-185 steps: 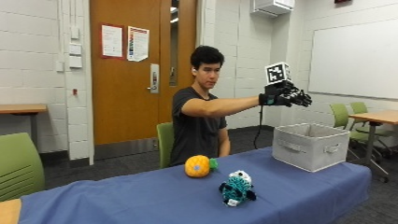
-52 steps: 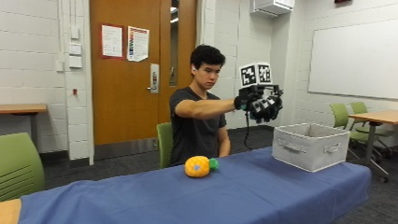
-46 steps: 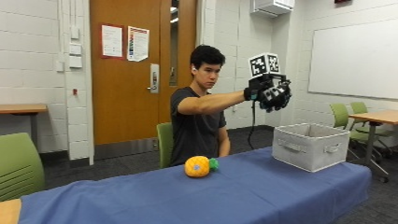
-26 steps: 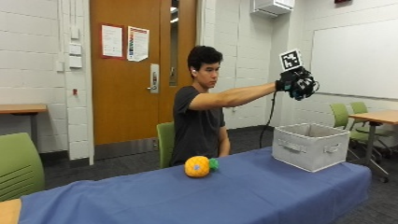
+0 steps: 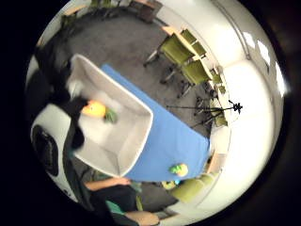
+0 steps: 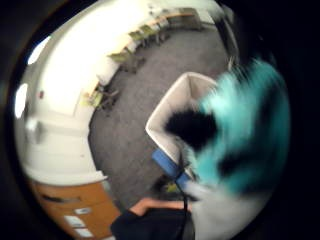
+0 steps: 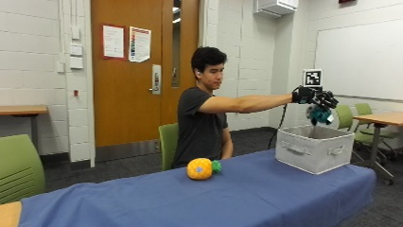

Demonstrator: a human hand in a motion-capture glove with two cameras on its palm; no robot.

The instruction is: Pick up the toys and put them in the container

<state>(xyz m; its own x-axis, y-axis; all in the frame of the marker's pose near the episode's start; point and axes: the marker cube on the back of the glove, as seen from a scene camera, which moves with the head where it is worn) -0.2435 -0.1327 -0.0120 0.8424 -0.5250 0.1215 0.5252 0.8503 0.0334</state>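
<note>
Toys are two here, plus a grey container (image 7: 315, 147) at the tabletop's (image 7: 252, 194) 3 o'clock end. An orange toy (image 7: 201, 169) lies mid-tabletop, well apart from the container. The teal toy (image 7: 319, 115) hangs just above the container's opening, partly hidden under the gloved right hand (image 7: 317, 98). Whether the grip is clamped on it cannot be told; the thumb-side palm view shows it only as a blur.

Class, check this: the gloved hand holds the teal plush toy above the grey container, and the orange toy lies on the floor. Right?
Not quite. The orange toy lies on the blue table, as the outside view shows. The gloved hand does hold the teal plush toy above the grey container.
</note>
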